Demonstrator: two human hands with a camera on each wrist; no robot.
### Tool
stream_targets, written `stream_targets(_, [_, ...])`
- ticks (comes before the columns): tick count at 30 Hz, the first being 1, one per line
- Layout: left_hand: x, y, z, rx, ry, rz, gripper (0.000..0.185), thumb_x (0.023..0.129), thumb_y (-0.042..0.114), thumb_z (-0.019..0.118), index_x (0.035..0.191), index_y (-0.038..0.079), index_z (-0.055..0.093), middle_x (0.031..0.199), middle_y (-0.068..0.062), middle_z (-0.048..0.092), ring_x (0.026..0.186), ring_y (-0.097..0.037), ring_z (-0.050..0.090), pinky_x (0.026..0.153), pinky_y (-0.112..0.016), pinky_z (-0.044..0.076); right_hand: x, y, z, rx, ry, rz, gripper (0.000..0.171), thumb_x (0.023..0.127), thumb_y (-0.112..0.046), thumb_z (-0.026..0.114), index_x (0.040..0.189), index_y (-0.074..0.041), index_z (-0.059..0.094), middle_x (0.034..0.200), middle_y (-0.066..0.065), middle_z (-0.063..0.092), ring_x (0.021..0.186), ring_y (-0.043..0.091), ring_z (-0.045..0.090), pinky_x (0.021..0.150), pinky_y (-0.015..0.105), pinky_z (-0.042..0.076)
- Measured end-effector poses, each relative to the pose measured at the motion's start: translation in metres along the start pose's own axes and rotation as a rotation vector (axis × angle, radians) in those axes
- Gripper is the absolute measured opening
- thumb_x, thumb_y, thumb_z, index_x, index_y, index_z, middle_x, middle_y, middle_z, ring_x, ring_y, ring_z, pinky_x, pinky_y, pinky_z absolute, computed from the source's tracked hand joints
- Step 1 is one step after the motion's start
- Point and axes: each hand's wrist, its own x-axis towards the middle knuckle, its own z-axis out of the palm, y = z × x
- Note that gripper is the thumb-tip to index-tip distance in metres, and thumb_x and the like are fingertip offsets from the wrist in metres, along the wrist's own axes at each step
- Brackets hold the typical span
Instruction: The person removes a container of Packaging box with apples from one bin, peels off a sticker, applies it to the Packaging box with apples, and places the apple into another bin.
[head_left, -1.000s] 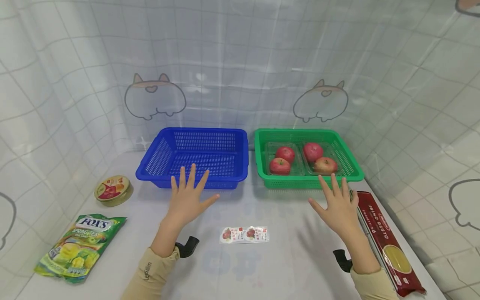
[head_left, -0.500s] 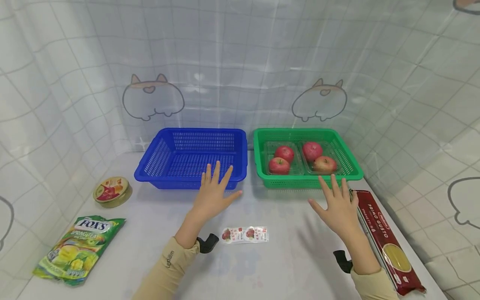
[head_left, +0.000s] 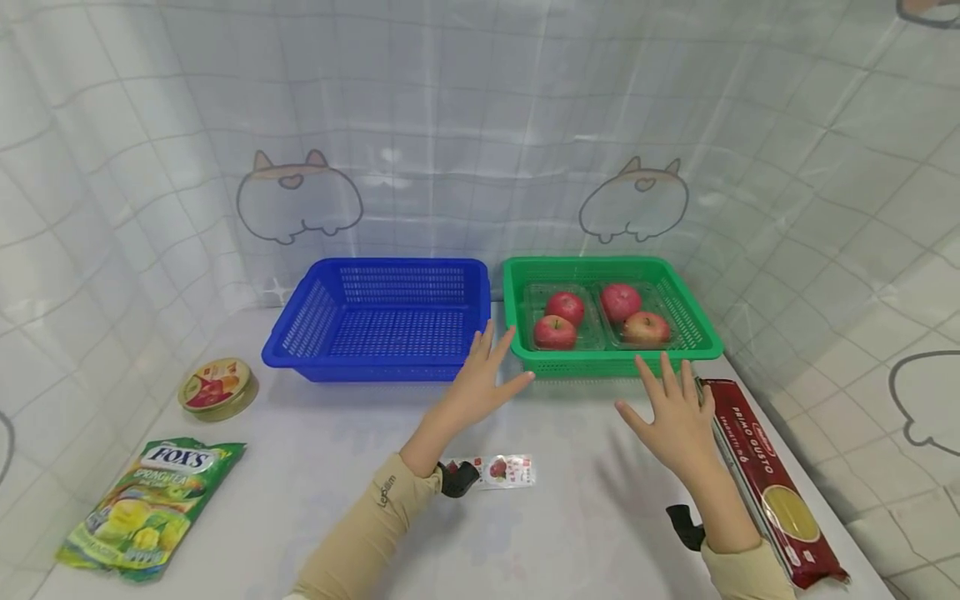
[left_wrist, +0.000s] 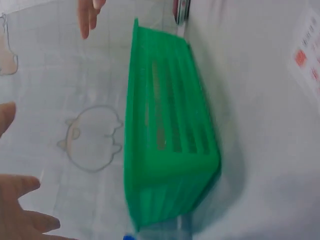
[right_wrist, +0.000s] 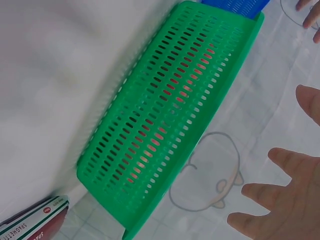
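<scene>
My left hand [head_left: 477, 390] hovers in front of the gap between the blue basket [head_left: 300, 364] and the green basket [head_left: 600, 364], fingers spread and holding nothing. Before the green basket's right front corner is my right hand [head_left: 675, 417], its fingers also spread and free. Two clear plastic boxes with red apples [head_left: 556, 332] sit side by side inside the green basket. In the right wrist view, the apples show red through the slots of the green basket [right_wrist: 165, 110]. Below my left wrist lies a strip of apple stickers [head_left: 510, 472], partly covered by a black wrist strap.
A red spaghetti pack [head_left: 776, 483] lies along the right side, beside my right forearm. On the left are a round tin [head_left: 217, 388] and a green FOX'S candy bag [head_left: 150, 508]. A white grid-patterned curtain [head_left: 465, 125] encloses the table.
My left hand has moved right, from before the blue basket to the gap between the baskets, and its forearm now covers part of the stickers. The right hand stays nearly still.
</scene>
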Motion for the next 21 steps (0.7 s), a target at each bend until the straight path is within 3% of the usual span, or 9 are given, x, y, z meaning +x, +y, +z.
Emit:
stream_targets(3, [0.009,0.002,0.008,-0.144,-0.004,-0.007,0.077,0.089,0.055,0.048,0.149,0.024,0.011,0.154,-0.011,-0.007,0.138,-0.039,0.005,0.102,-0.064,0.02,-0.001,0.0,-0.001,-0.003,-0.002,0.007,0.074,0.086,-0.048,0.057,0.145,-0.014,0.028,0.148,0.026,0.02,0.135,0.049,0.009,0.097,0.071,0.007])
stream_targets(6, [0.016,0.003,0.017,-0.248,-0.004,-0.057,0.076,0.089,0.056,0.047,0.149,0.027,0.009,0.154,-0.01,-0.008,0.137,-0.041,0.011,0.101,-0.064,0.023,-0.002,0.0,-0.001,0.001,-0.001,0.014,0.074,0.086,-0.047,0.058,0.145,-0.013,0.028,0.148,0.027,0.02,0.135,0.049,0.008,0.097,0.071,0.007])
stream_targets(11, [0.027,0.001,0.033,-0.4,-0.002,-0.163,0.078,0.091,0.048,0.05,0.149,0.025,0.005,0.152,-0.013,-0.018,0.137,-0.042,0.001,0.103,-0.065,0.016,-0.004,0.0,-0.004,0.002,0.003,0.021,0.074,0.085,-0.046,0.059,0.145,-0.013,0.029,0.148,0.026,0.02,0.135,0.048,0.009,0.097,0.071,0.009])
stream_targets(16, [0.037,-0.004,0.049,-0.505,0.079,-0.233,0.085,0.09,0.042,0.055,0.15,0.017,-0.001,0.151,-0.02,-0.016,0.137,-0.042,-0.002,0.104,-0.064,0.013,-0.006,0.002,-0.006,-0.013,-0.006,0.038,0.074,0.086,-0.047,0.058,0.145,-0.014,0.028,0.148,0.025,0.02,0.136,0.046,0.008,0.098,0.07,0.008])
stream_targets(21, [0.051,-0.011,0.06,-0.614,0.166,-0.254,0.09,0.088,0.038,0.058,0.149,0.015,-0.003,0.154,-0.014,0.0,0.14,-0.033,0.007,0.109,-0.053,0.015,-0.008,0.005,-0.007,-0.016,-0.001,0.048,0.074,0.086,-0.047,0.058,0.145,-0.013,0.029,0.148,0.025,0.021,0.136,0.047,0.008,0.097,0.071,0.009])
